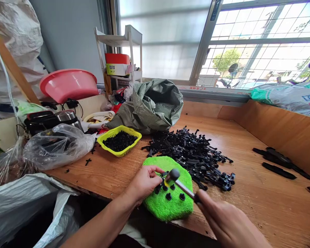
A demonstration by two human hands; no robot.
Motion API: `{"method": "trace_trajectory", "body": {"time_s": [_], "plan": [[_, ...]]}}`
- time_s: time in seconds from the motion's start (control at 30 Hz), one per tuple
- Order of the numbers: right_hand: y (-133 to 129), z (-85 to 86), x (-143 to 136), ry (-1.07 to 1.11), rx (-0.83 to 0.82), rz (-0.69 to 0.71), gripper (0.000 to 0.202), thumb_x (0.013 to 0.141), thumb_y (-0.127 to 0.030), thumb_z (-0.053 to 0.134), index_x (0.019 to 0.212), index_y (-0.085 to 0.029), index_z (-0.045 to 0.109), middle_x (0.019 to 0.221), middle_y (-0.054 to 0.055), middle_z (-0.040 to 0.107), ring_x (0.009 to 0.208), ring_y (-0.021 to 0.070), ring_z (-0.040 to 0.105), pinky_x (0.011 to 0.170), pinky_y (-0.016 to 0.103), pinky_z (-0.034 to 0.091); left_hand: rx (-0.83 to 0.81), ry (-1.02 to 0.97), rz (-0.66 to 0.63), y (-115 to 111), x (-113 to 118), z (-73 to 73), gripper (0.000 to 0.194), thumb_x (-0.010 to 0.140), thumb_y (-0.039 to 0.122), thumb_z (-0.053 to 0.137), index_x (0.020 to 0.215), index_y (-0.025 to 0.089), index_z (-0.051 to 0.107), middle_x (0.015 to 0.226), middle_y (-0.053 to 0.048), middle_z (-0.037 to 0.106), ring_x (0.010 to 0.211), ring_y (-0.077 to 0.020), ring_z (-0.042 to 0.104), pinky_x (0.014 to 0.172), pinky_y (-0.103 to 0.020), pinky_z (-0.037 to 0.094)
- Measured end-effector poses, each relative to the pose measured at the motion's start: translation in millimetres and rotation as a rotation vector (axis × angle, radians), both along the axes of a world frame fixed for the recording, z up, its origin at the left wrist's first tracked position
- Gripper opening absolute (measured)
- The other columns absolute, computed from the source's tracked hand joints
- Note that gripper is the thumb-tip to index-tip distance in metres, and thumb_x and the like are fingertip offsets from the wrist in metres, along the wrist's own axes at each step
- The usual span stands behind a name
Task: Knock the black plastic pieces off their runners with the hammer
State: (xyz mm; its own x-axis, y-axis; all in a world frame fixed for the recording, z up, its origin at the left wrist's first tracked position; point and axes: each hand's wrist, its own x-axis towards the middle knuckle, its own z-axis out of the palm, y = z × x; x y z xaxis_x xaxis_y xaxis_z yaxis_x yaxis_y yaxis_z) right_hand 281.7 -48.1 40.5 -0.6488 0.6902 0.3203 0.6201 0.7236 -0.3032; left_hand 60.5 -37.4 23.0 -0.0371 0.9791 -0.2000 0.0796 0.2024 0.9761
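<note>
Left hand (145, 179) pinches a black piece (163, 174) over green cloth (167, 210); right hand (218, 210) grips a small hammer (184, 188)

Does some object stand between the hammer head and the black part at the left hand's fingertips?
Nothing visible stands between the hammer head and the black part, though the head may partly hide it. The left hand is close by, holding it.

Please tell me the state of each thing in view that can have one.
Left hand: fingertips drawn together among black knobs; exact grip unclear
Right hand: closed around the hammer
Hammer: held, head blurred
Green pad: lying flat, bearing the knobs
Yellow basket: open-topped, filled with black bits
Sack: mouth open, crumpled
Black parts: heaped loosely
</note>
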Motion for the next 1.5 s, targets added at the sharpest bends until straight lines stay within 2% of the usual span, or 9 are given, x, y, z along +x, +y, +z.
{"method": "trace_trajectory", "body": {"time_s": [0.07, 0.2, 0.33, 0.47, 0.6, 0.87, 1.07, 1.27, 1.5], "plan": [[2, -0.8, 0, -0.075, 0.018, -0.010, 0.033, 0.095, -0.031, 0.019, 0.105, -0.023, 0.049, 0.064, 0.002, 0.064, 0.052, 0.0225, 0.062, 0.042, 0.027, 0.041, -0.007, 0.022, 0.003, 0, 0, 0.8, 0.026, 0.064, 0.010, 0.051, 0.086, 0.009, 0.064, 0.045, 0.007, 0.033, 0.040, -0.0048, 0.023, 0.040, -0.018, 0.014], [2, -1.9, 0, 0.093, 0.079, -0.040, 0.028, 0.095, -0.031, 0.022, 0.105, -0.023, 0.047, 0.075, 0.005, 0.066, 0.061, 0.0215, 0.063, 0.048, 0.025, 0.043, 0.009, 0.030, 0.007, 0, 0, -0.1, 0.026, 0.063, 0.010, 0.052, 0.086, 0.009, 0.064, 0.046, 0.007, 0.035, 0.040, -0.0047, 0.024, 0.040, -0.018, 0.015], [2, -5.7, -2, -0.131, 0.048, -0.020, 0.031, 0.093, -0.023, 0.019, 0.102, -0.021, 0.049, 0.064, 0.003, 0.064, 0.053, 0.0229, 0.062, 0.041, 0.027, 0.038, -0.007, 0.065, 0.003, 1, -1, -2.3, 0.026, 0.064, 0.010, 0.052, 0.086, 0.009, 0.065, 0.045, 0.007, 0.034, 0.039, -0.0047, 0.022, 0.039, -0.018, 0.013], [2, -9.5, -5, -0.058, 0.027, -0.066, 0.032, 0.094, -0.023, 0.017, 0.111, -0.017, 0.043, 0.071, 0.006, 0.064, 0.061, 0.0231, 0.063, 0.047, 0.027, 0.040, 0.001, 0.081, 0.002, 2, 0, -2.4, 0.026, 0.065, 0.009, 0.052, 0.087, 0.008, 0.064, 0.046, 0.006, 0.037, 0.040, -0.0047, 0.027, 0.038, -0.017, 0.016], [2, -11.6, -8, -0.188, -0.068, -0.085, 0.037, 0.089, -0.020, 0.016, 0.092, -0.018, 0.053, 0.058, 0.006, 0.059, 0.050, 0.0276, 0.059, 0.043, 0.031, 0.033, -0.012, 0.063, 0.003, 2, -1, -1.5, 0.023, 0.066, 0.013, 0.055, 0.087, 0.008, 0.062, 0.045, 0.007, 0.035, 0.038, -0.0046, 0.026, 0.036, -0.016, 0.017], [3, -14.2, 6, 0.114, -0.096, -0.161, 0.040, 0.094, -0.040, 0.021, 0.085, -0.021, 0.054, 0.067, 0.003, 0.062, 0.059, 0.0186, 0.058, 0.052, 0.025, 0.042, -0.022, -0.263, -0.093, 0, -18, 0.2, 0.054, 0.057, 0.027, 0.073, 0.103, 0.011, 0.049, 0.064, 0.006, 0.044, 0.042, -0.0040, 0.044, 0.038, -0.015, 0.034], [2, -16.2, 16, 0.236, -0.077, -0.216, 0.048, 0.091, -0.053, 0.022, 0.073, -0.021, 0.054, 0.081, 0.010, 0.066, 0.068, 0.0214, 0.061, 0.050, 0.025, 0.043, -0.037, -0.384, -0.116, 17, 1, -2.9, 0.051, 0.057, 0.020, 0.072, 0.099, 0.013, 0.045, 0.064, 0.006, 0.045, 0.043, -0.0065, 0.049, 0.041, -0.018, 0.041], [4, -23.3, 22, 0.260, -0.139, -0.224, 0.040, 0.091, -0.045, 0.029, 0.076, -0.020, 0.056, 0.062, 0.003, 0.060, 0.055, 0.0181, 0.057, 0.049, 0.024, 0.042, -0.049, -0.390, -0.150, 24, 10, -3.9, 0.046, 0.058, 0.016, 0.068, 0.097, 0.014, 0.044, 0.062, 0.006, 0.046, 0.042, -0.0063, 0.049, 0.039, -0.016, 0.039], [-2, -21.7, 17, 0.270, -0.114, -0.193, 0.040, 0.092, -0.045, 0.028, 0.076, -0.020, 0.056, 0.065, 0.004, 0.062, 0.056, 0.0184, 0.058, 0.048, 0.024, 0.041, -0.024, -0.352, -0.156, 24, 9, -7.9, 0.048, 0.058, 0.020, 0.069, 0.098, 0.014, 0.043, 0.061, 0.007, 0.046, 0.040, -0.0067, 0.049, 0.037, -0.016, 0.038]]}}
